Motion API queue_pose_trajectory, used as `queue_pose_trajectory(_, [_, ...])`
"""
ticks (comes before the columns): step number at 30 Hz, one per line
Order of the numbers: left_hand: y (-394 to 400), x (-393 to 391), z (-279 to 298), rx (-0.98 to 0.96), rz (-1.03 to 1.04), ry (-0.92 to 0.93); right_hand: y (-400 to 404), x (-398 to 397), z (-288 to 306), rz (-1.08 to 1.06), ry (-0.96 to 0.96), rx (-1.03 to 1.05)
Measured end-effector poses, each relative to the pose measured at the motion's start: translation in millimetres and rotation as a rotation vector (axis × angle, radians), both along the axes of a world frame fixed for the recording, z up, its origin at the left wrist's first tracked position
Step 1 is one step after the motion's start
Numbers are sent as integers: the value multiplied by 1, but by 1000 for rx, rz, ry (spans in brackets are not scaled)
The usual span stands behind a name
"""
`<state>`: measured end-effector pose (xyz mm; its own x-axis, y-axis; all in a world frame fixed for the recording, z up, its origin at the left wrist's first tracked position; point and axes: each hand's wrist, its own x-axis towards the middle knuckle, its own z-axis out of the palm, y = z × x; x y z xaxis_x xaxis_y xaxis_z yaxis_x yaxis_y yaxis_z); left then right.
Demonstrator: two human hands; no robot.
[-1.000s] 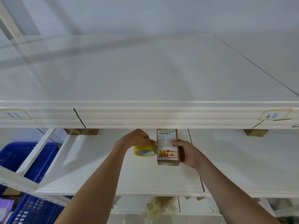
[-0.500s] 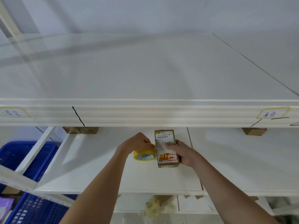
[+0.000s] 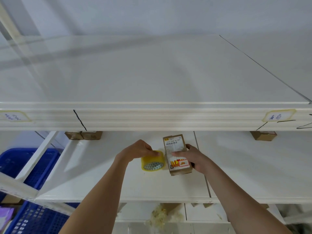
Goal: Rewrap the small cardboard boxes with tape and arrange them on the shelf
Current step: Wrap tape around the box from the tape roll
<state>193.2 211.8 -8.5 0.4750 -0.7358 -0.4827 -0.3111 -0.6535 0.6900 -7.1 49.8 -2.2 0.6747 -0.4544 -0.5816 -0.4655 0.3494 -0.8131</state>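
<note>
— What is the box [image 3: 177, 155] looking like right now?

— Small, brown cardboard, oblong, lying flat on the white shelf [image 3: 168, 186] with its long side running away from the person. A white label with a barcode is covering most of its top, and a red and yellow sticker is sitting at the near end. Something clear and shiny is glinting across the label — tape, as far as I can tell.

— And the hands?

— The right hand [image 3: 194, 157] is gripping the box from its right side, thumb lying across the top of the label. The left hand [image 3: 136, 150] is holding the roll of tape [image 3: 152, 160] from above, fingers curled over it. The roll is just beside the box on its left, yellowish and translucent, its round open end facing the camera.

— What about the shelving?

— Smooth, glossy white boards with a ribbed front edge. A handwritten tag [image 3: 276, 116] is sticking to the upper shelf edge at the right. More brown boxes [image 3: 83, 135] are sitting far back on the same shelf, half hidden. A blue plastic crate [image 3: 25, 166] with a perforated wall is standing at the left.
</note>
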Motion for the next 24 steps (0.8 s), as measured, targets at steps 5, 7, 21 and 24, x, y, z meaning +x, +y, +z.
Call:
queue_pose_trajectory(5, [-3,-1,-4,87,25,-118,-1,-3,-2,2,-9,-4])
queue_pose_trajectory(7, [-3,-3,-3,130,13,-255,-2,-3,1,0,-23,2])
queue_pose_trajectory(21, [-17,-9,11,191,-64,-282,6,-2,14,83,-149,85])
queue_pose_trajectory(24, [-18,-10,15,169,-86,-264,7,-4,17,60,-154,117])
